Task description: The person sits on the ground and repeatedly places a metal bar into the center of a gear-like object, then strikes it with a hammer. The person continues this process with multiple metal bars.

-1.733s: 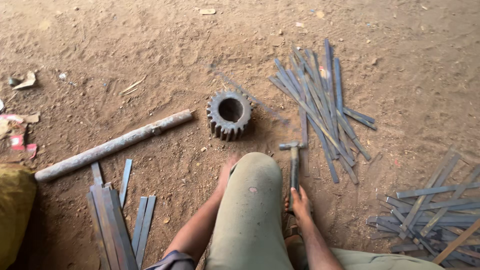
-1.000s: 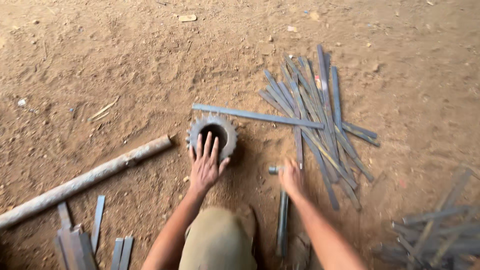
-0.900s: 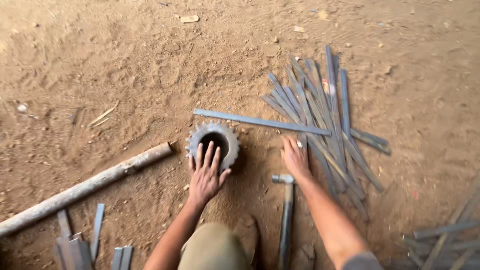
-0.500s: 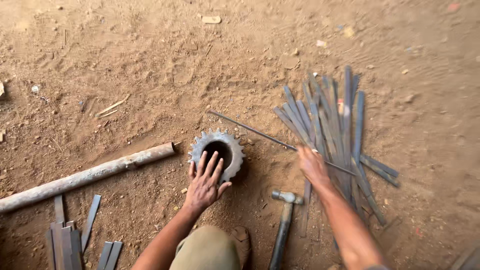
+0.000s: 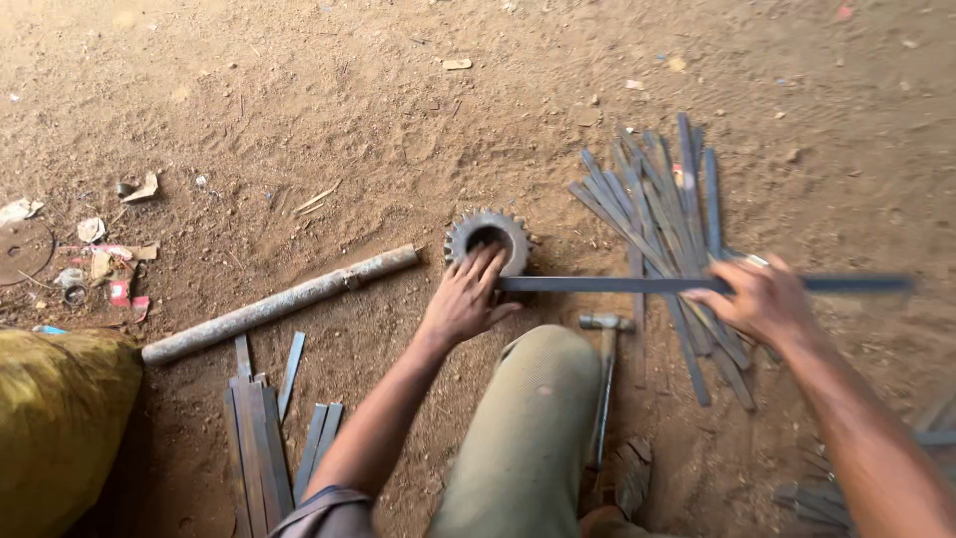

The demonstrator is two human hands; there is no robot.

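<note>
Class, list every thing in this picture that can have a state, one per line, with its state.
Left hand: open, resting on the gear.
Right hand: closed around the long strip.
Long strip: held level, one end at the gear.
Gear: flat on the soil.
Hammer: lying unheld.
Pipe: lying loose.

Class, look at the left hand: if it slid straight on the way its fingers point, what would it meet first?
The left hand would meet the toothed gear first; its fingertips already rest on the rim.
</note>
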